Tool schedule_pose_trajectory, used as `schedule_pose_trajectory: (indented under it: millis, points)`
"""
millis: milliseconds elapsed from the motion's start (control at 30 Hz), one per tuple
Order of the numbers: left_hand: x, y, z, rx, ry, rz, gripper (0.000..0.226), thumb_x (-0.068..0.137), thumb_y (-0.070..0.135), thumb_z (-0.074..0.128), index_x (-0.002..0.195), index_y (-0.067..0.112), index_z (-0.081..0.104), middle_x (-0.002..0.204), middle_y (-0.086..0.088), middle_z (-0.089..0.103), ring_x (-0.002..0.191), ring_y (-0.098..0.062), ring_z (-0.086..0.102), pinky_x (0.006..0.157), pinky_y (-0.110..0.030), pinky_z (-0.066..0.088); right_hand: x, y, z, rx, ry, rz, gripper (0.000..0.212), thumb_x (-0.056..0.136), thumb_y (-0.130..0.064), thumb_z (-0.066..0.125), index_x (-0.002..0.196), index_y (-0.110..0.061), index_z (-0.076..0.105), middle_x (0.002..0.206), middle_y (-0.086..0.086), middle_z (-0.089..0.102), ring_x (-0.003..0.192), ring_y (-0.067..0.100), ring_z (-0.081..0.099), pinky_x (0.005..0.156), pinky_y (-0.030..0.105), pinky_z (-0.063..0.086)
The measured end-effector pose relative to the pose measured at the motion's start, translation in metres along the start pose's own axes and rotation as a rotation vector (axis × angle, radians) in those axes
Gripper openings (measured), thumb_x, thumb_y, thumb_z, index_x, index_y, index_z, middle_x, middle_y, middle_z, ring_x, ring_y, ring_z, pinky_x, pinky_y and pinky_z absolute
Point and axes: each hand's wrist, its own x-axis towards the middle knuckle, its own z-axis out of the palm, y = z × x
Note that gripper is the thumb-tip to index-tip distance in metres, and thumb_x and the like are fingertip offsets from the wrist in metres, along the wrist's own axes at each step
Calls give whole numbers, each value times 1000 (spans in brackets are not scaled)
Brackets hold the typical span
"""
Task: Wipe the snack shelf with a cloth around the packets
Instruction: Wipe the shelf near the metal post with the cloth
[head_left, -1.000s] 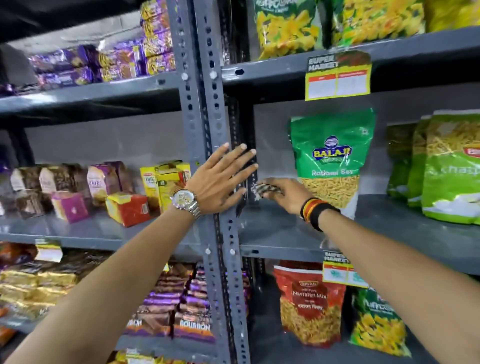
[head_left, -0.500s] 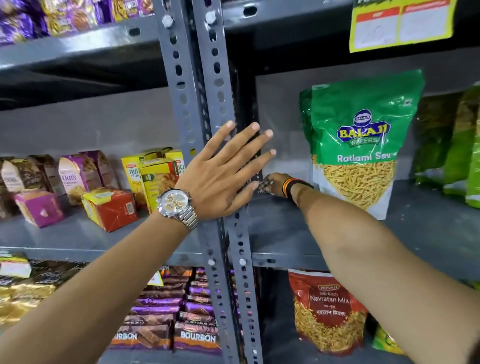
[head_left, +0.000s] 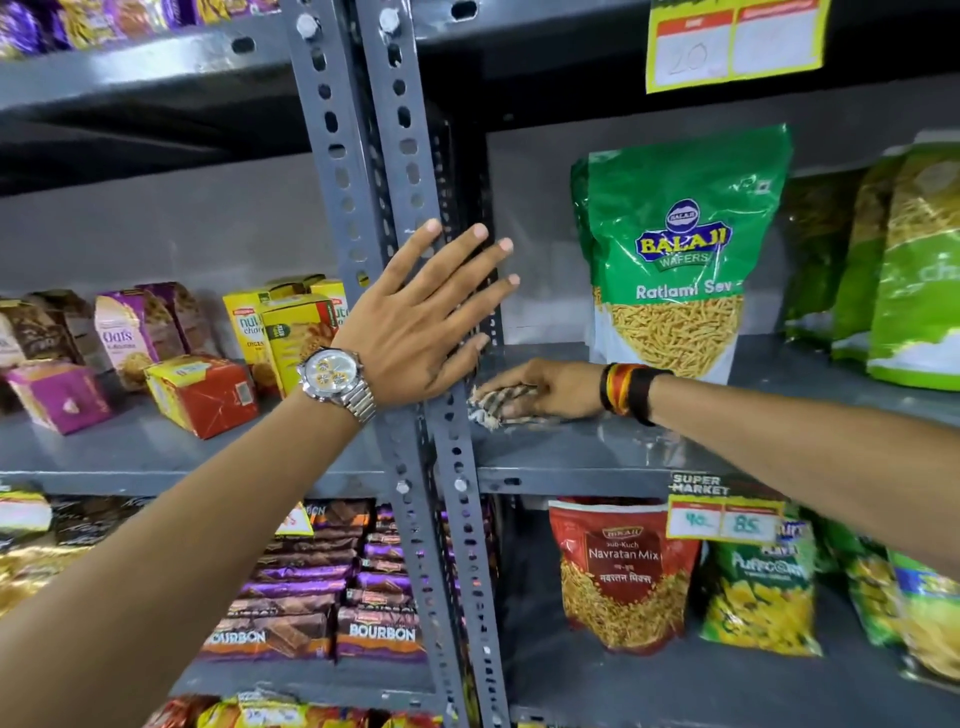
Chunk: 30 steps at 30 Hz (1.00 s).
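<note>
On shelf (head_left: 597, 447): R hand (head_left: 545, 389) clutching cloth (head_left: 501, 402); L hand (head_left: 421, 327) spread flat.

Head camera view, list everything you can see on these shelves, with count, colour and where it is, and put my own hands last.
Ratlami Sev packet: one, green, upright on the middle right shelf.
Other green packets: several, far right of the same shelf; count unclear.
Cloth: one, checked, on the shelf beside the upright post.
Upright post: grey, perforated, centre.
Biscuit boxes: several, yellow, purple, red, middle left shelf.
Navratan Mix packet: one, red, lower right shelf.
Bourbon packs: stacked, brown and purple, lower left.
Price tags: yellow, on the shelf edges.
Left hand: fingers spread flat against the post, silver watch on the wrist.
Right hand: pressing the cloth down, banded wrist.
</note>
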Motion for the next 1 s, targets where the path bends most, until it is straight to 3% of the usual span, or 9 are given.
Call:
schedule_pose_trajectory:
  millis: [133,200,300,433,567,667,800,900,1000]
  points:
    - [-1,-1,1,5,9,-1,61,104,40,33,159,14,27,168,-12,17,156,-32,10,124,-59,9,34,12,-6,-23,169,83,38,92,-28,61,129,-31,58,126,-3,64,113,13,58,107,37,43]
    - [-1,0,2,7,11,-1,61,104,40,33,159,14,27,168,-12,18,156,-32,10,124,-59,8,51,12,5,-29,188,119,37,91,-25,62,128,-31,60,123,-2,66,111,14,60,107,40,44]
    - [0,0,2,8,13,-2,60,104,39,34,159,14,28,168,-11,18,156,-31,11,124,-59,9,44,-2,20,11,112,9,36,93,-16,60,128,-21,59,119,0,68,107,11,62,103,31,46]
    - [0,1,0,1,-1,-12,60,103,39,34,158,15,29,168,-10,19,156,-31,11,124,-59,10,3,-12,20,44,8,-33,37,96,-18,57,133,-21,54,111,-19,63,90,-22,55,84,-4,37]
    - [1,2,-1,8,-13,-13,61,103,39,33,159,16,27,168,-10,17,156,-30,10,124,-59,9,-21,-17,5,35,-80,-72,42,93,-21,62,135,-23,54,124,-10,64,102,-7,59,97,7,41]
    - [1,2,-2,15,-27,-14,61,103,39,34,159,17,26,168,-11,17,156,-31,10,124,-59,9,-15,-23,7,67,-33,-99,40,94,-18,61,133,-22,56,127,-4,64,100,-9,59,93,8,40]
    - [1,2,-4,21,-38,-14,61,103,39,36,159,17,27,168,-11,18,156,-32,11,123,-61,11,-28,-22,26,85,-2,-100,41,95,-21,60,135,-25,54,131,-6,62,115,8,59,106,24,40]
    - [2,2,-5,24,-52,-10,61,103,40,36,159,18,27,168,-12,18,156,-32,12,122,-61,12,-58,-19,19,137,-79,-118,40,94,-15,60,134,-17,56,119,-6,67,103,-3,62,93,12,43]
    - [2,4,-5,28,-58,-17,60,103,39,35,159,18,27,168,-12,18,155,-32,12,122,-61,12,-69,-16,1,129,-56,-99,40,92,-20,63,132,-22,58,117,-10,66,95,-11,59,90,9,43]
